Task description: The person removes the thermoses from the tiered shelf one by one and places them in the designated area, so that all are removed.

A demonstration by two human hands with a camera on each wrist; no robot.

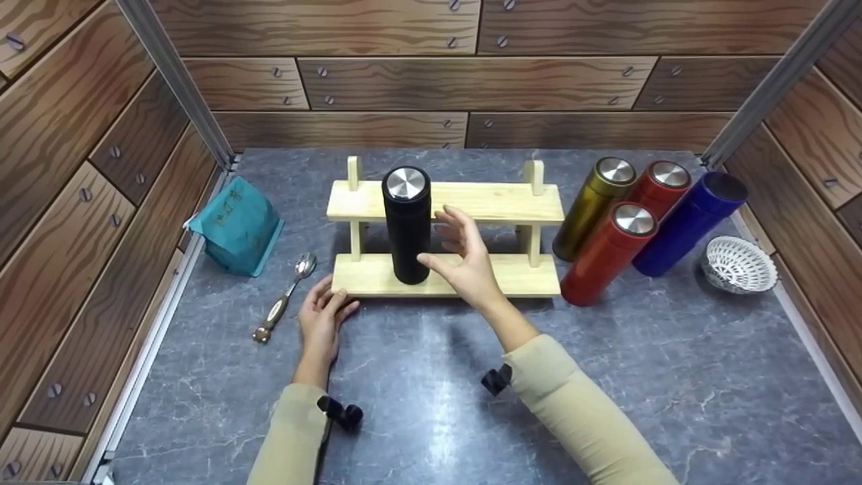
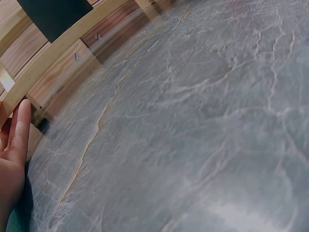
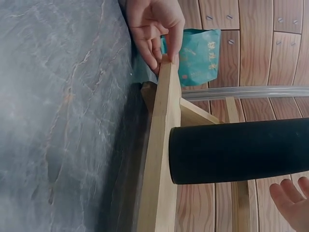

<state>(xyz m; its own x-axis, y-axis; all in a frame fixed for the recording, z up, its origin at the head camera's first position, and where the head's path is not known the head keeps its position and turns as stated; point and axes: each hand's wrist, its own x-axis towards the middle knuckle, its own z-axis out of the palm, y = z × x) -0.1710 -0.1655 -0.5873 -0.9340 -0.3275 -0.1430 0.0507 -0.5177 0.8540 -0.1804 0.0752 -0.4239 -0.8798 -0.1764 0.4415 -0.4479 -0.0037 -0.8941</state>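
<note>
A black thermos flask with a silver lid top stands upright on the lower board of a two-tier wooden rack, left of its middle. My right hand is just right of the flask, fingers spread and slightly bent; whether the thumb touches it I cannot tell. In the right wrist view those fingers are apart from the flask. At the rack's front left corner, my left hand pinches the lower board's end, thumb on top and fingers below, also visible in the right wrist view.
Right of the rack stand a gold flask, a front red flask, a rear red flask and a blue flask. A white woven basket sits beyond them. Left lie a teal pouch and a spoon.
</note>
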